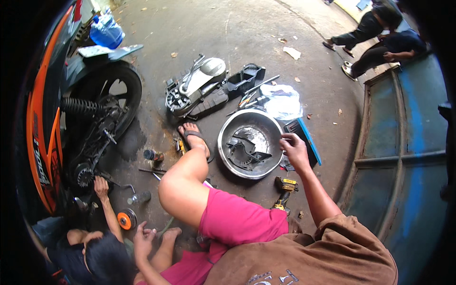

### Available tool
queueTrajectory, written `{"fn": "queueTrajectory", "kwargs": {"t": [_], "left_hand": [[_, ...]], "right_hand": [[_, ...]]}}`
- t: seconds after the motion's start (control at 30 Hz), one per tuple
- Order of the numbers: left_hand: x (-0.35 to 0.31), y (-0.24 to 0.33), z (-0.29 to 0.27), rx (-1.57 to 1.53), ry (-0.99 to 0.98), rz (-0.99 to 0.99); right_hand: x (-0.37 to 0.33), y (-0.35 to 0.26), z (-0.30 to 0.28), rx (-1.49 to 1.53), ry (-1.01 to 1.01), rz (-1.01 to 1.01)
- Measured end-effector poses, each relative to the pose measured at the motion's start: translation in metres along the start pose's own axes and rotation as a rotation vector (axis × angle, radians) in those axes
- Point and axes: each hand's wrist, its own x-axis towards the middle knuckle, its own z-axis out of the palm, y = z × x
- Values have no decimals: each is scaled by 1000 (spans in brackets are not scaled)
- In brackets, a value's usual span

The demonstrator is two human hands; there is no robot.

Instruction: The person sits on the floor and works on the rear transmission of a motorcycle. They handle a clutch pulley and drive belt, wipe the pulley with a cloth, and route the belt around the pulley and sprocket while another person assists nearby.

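The right hand (294, 149) is positioned at the right rim of the round, smooth metal basin (224, 161). Its fingers are bent inward; whether they grip anything or contact the rim cannot be determined. The basin rests on the rough grey floor (190, 28) and contains angular, curved dark parts (246, 151). The left hand (142, 241) is partly open with fingers loosely bent, apparently empty, near the circular disc (127, 219) with an orange face and dark rim. Beyond the basin lies the engine unit (199, 88): silver metal casing, rounded cover, black lower housing. A crumpled, translucent plastic bag (284, 102) adjoins the basin. A yellow-and-black power tool (284, 194) lies below the right hand. A co-worker's hand (100, 187) is beside the motorcycle's ribbed, round hub (85, 177).
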Motion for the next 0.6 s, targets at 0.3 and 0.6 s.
{"fn": "queueTrajectory", "kwargs": {"t": [0.3, 0.6], "left_hand": [[2, -23, 18, -47, 1, -90], [30, -84, 40, -99, -128, -177]], "right_hand": [[-14, 195, -9, -512, -241, 305], [0, 225, -28, -655, -131, 364]]}}
